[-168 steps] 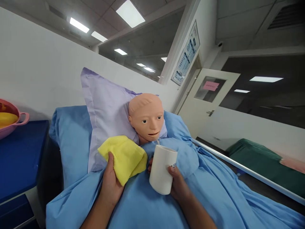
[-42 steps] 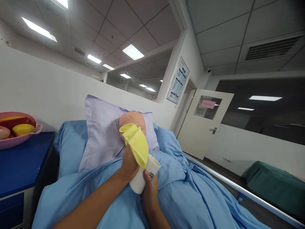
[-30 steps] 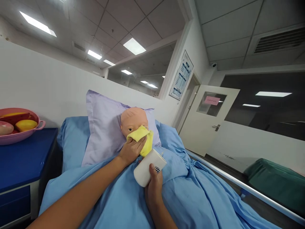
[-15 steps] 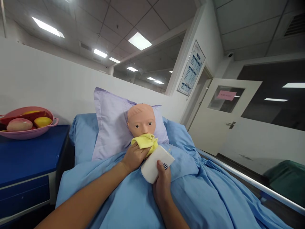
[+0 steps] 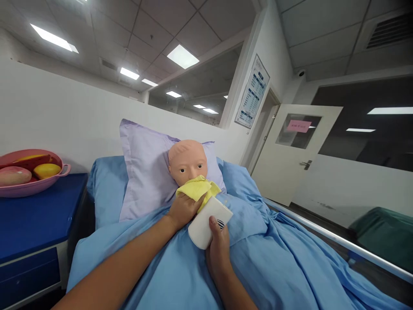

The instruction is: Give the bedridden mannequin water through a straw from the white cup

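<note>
Yellow cloth [image 5: 195, 188] lies bunched over the mouth and chin of a mannequin head [image 5: 187, 159], and we see it gripped in our left hand [image 5: 183, 211], whose fingers are closed together on it, the tips partly hidden by the folds. Just beside those fingers, on their right, we have a white mug [image 5: 203, 228] tilted with its rim away from us; our right hand [image 5: 220, 254] is clamped around it, the thumb lying along the near side next to a dark striped mark, the other fingers out of sight behind. Whether the left fingers touch the mug we cannot tell. Above the left fingers the eyes of the head are uncovered, and behind it, farther from our fingers, leans a lilac pillow [image 5: 145, 168]. Below and around both hands spreads a rumpled blue blanket [image 5: 284, 267]. Well to the left of our fingers stands a cabinet with a blue top [image 5: 35, 219], bearing a pink basket [image 5: 35, 188] with a yellow fruit [image 5: 47, 171] in it. Well to the right of our fingers run a pale bed rail [image 5: 338, 239] and, farther off, an open door [image 5: 277, 176] with a pink sheet [image 5: 299, 125] on its pane.
</note>
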The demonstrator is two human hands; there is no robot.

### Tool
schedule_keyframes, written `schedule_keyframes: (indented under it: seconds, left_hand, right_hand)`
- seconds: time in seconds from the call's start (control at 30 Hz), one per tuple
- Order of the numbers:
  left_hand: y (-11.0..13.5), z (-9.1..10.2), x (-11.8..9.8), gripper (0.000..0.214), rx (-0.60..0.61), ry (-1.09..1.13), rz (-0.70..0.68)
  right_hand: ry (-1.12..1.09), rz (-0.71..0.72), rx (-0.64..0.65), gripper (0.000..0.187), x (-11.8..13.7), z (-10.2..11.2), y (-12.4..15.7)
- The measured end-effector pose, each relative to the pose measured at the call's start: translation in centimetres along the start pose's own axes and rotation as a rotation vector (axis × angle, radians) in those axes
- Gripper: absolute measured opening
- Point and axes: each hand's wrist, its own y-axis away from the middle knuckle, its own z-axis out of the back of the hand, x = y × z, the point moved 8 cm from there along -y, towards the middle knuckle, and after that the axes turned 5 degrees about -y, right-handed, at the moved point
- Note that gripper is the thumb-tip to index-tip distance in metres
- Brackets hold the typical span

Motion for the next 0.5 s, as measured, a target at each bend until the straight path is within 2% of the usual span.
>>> schedule_keyframes:
  seconds: [0.23, 0.5]
  left_hand:
    - [0.7, 1.3, -1.5, 0.036, -0.038, -0.037, -0.028]
    - [2.5, 1.7, -1.2, 0.037, -0.105, -0.032, -0.058]
  right_hand:
    - [0.014, 0.007, -0.035, 0.067, 0.9, -0.4, 0.7]
    - [0.042, -0.004, 0.007, 0.072, 0.9, -1.0, 0.8]
